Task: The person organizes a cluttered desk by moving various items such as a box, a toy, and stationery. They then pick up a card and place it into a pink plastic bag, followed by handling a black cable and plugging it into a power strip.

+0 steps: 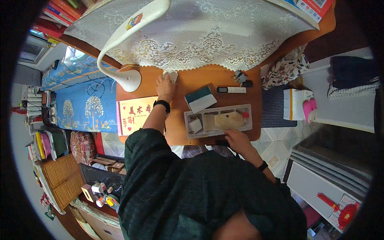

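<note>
My left hand reaches to the back of the wooden desk, its fingers over a small white box or packet beneath the lace cloth's edge. Part of that item is hidden under the fingers. My right hand is at the near edge of a pale divided plastic tray, fingertips at its rim; whether they grip it is unclear. Inside the tray are a small white box, a beige textured item and a small red piece. Behind the tray's left end, a green-and-white box leans on its rim.
A white desk lamp stands at the back left, above an art book partly under my left arm. A white-and-black handheld device and a key bunch lie at the right. The lace cloth drapes over a raised shelf.
</note>
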### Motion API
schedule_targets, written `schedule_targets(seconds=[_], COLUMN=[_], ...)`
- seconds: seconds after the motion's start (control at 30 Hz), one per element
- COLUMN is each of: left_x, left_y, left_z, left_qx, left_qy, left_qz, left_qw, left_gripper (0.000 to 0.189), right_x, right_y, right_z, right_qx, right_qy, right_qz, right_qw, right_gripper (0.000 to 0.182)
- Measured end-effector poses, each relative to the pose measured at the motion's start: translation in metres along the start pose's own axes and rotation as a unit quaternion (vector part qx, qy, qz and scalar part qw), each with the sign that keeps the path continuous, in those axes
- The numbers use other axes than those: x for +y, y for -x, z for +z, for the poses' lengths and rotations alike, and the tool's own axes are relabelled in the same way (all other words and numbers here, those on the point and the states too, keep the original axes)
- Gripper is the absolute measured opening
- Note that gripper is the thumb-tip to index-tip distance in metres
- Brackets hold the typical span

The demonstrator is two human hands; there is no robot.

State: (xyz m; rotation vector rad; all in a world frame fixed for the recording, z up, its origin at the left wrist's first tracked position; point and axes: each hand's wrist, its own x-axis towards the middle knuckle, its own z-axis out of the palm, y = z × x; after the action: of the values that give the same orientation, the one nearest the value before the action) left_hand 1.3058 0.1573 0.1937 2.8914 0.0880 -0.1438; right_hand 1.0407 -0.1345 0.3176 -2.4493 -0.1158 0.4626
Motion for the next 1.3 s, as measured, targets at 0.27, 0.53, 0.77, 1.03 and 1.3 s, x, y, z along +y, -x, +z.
schedule_targets(seconds=[0.27, 0.53, 0.77, 1.03, 1.3], left_x=[0.001, -0.008, -0.11, -0.237, -0.227], left_y=[0.06, 0.107, 0.168, 0.176, 0.157], left_z=[-0.015, -0.014, -0.035, -0.031, -0.08], left_qx=[-0.013, -0.005, 0.105, 0.171, 0.023], left_qy=[-0.091, 0.017, 0.068, -0.01, 0.03], left_qz=[-0.015, 0.025, -0.182, -0.285, -0.385], left_qw=[0.996, 1.0, 0.975, 0.943, 0.922], left_gripper=[0.051, 0.086, 0.078, 0.085, 0.078], right_x=[0.013, 0.001, -0.005, 0.006, -0.014], right_y=[-0.024, -0.05, -0.057, -0.081, -0.077], right_z=[-0.012, -0.016, -0.009, 0.002, -0.002], right_qx=[-0.018, -0.015, -0.037, -0.047, -0.044], right_qy=[0.025, 0.095, 0.182, 0.157, 0.164], right_qz=[0.022, -0.133, -0.222, -0.269, -0.28], right_qw=[0.999, 0.986, 0.957, 0.949, 0.945], right_gripper=[0.022, 0.02, 0.02, 0.023, 0.025])
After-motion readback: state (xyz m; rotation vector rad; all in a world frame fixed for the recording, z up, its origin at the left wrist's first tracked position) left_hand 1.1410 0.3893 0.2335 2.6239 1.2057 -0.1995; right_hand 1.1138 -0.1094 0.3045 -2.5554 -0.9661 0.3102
